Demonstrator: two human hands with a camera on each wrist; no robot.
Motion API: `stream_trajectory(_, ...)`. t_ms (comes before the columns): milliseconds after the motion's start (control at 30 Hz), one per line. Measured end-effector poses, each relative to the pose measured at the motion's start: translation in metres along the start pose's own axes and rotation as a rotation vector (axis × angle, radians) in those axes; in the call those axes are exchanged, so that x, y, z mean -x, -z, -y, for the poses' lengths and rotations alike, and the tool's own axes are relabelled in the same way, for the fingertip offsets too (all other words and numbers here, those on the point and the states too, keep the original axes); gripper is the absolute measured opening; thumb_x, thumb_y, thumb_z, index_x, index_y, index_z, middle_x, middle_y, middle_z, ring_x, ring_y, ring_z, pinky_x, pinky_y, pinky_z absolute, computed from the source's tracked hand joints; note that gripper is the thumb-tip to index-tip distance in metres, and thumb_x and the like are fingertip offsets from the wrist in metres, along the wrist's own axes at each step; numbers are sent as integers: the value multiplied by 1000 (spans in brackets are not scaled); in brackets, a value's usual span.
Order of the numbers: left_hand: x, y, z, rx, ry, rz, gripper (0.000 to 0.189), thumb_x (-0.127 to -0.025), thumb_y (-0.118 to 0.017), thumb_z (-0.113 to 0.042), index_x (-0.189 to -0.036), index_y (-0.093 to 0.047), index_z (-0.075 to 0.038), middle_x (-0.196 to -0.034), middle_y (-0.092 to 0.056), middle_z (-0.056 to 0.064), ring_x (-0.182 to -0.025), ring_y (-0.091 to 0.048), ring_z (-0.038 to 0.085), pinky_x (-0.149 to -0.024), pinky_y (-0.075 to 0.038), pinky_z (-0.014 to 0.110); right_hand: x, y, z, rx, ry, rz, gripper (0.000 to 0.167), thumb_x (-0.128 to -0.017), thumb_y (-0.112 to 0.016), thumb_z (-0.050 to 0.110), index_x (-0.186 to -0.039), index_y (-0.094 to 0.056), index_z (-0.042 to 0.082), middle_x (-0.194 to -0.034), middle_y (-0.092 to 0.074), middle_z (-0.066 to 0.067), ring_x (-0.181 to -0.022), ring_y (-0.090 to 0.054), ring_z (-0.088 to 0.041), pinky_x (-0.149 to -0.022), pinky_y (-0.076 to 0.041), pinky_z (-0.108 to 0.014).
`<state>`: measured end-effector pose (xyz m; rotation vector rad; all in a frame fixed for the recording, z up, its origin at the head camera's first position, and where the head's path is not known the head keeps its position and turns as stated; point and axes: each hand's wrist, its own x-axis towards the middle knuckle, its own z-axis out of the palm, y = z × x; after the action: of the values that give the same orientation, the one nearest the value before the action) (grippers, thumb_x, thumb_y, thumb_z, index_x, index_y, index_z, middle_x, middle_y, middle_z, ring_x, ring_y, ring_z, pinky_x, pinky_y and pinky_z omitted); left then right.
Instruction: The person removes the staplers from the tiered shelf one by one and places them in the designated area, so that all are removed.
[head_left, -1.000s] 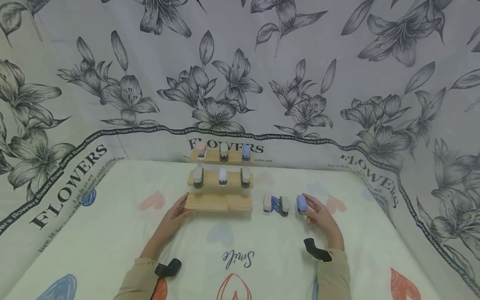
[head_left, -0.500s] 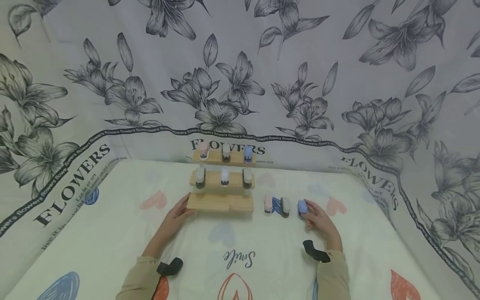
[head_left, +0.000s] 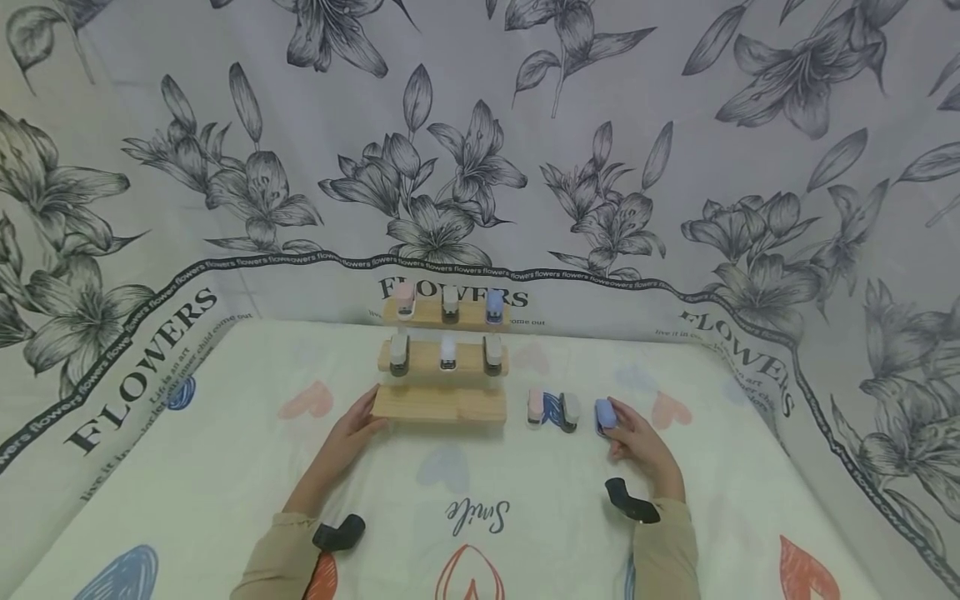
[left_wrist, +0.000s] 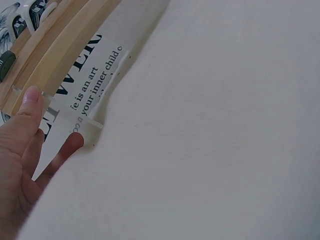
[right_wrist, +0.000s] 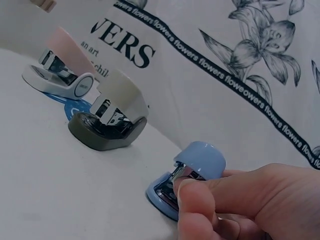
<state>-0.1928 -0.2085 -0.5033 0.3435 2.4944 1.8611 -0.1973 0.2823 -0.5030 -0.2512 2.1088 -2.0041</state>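
A tiered wooden rack [head_left: 442,403] stands at the table's middle, small staplers on its upper two tiers and none on the lowest. My left hand [head_left: 352,437] holds the lowest tier's left end; in the left wrist view its thumb lies against the wood [left_wrist: 75,45]. To the right of the rack, my right hand [head_left: 639,440] pinches a small blue stapler [right_wrist: 202,157] that rests on the table. Beside it lie a stapler with a cream top and dark green base [right_wrist: 122,95] and a pink and white stapler [right_wrist: 70,50]. The thumb and fingers hide part of the blue one.
A pale cloth [head_left: 360,492] printed with hearts covers the table. Flower-patterned fabric [head_left: 480,225] hangs behind and at the sides. On the rack stand pink [head_left: 405,298], blue [head_left: 494,306] and white [head_left: 447,352] staplers, among several. A black strap piece [head_left: 632,502] sits by the right wrist.
The blue stapler has shifted slightly toward me with my right hand, its top now looking a little turned. My left hand stays at the rack's end.
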Motion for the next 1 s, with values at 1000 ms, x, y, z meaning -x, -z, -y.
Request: stream_trajectory(1000, 8, 0, -26, 16, -9, 29, 64, -91, -53, -21, -142, -19, -3, -144, -17, 20, -122, -30, 42, -100, -21, 52, 3, -13, 60, -10, 43, -129, 66, -91, -54, 15, -143, -16, 6, -146, -16, -11, -51, -45, -7, -49, -45, -20)
